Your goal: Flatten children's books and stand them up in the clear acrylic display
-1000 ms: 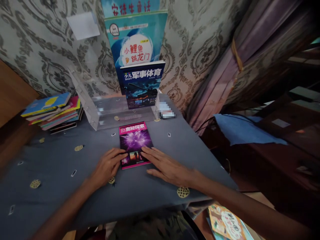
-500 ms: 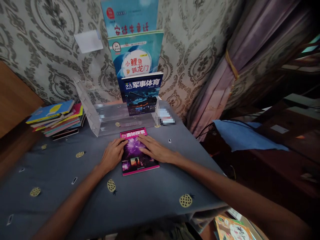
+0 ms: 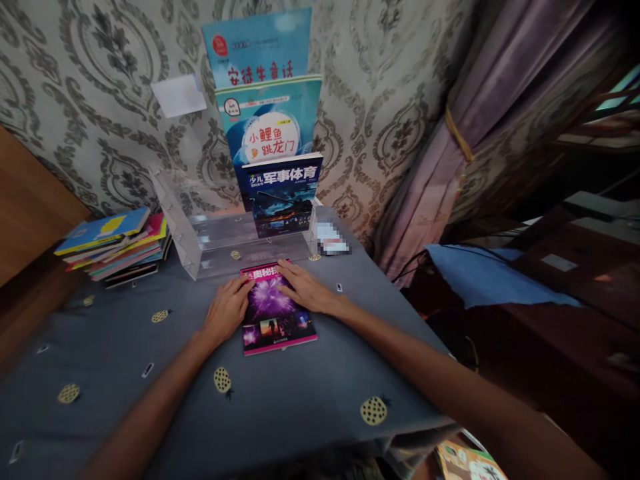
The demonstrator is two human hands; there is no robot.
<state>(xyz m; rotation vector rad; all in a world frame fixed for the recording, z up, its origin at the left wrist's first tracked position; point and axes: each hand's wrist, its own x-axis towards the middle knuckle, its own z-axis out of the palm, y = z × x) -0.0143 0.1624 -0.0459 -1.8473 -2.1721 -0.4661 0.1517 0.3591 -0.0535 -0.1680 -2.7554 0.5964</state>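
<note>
A magenta-bordered book with a purple burst on its cover lies closed on the grey patterned tablecloth. My left hand rests along its left edge, fingertips on the cover near the upper corner. Across the upper right part lies my right hand, its fingers stretched over the cover and part of the title. Both hands are open, touching the book without visibly wrapping round it. Just behind stands a clear acrylic rack. A dark blue book stands upright at its right side, with two taller teal books behind.
A stack of thin books lies left of the rack. A pixelated item sits right of it. The table's right edge borders a curtain and a blue cloth. More books show below the front right edge.
The view has tilted slightly, showing more of the tall books. My right hand has slid a little up and left over the cover, hiding more of the title. My left hand stays in place.
</note>
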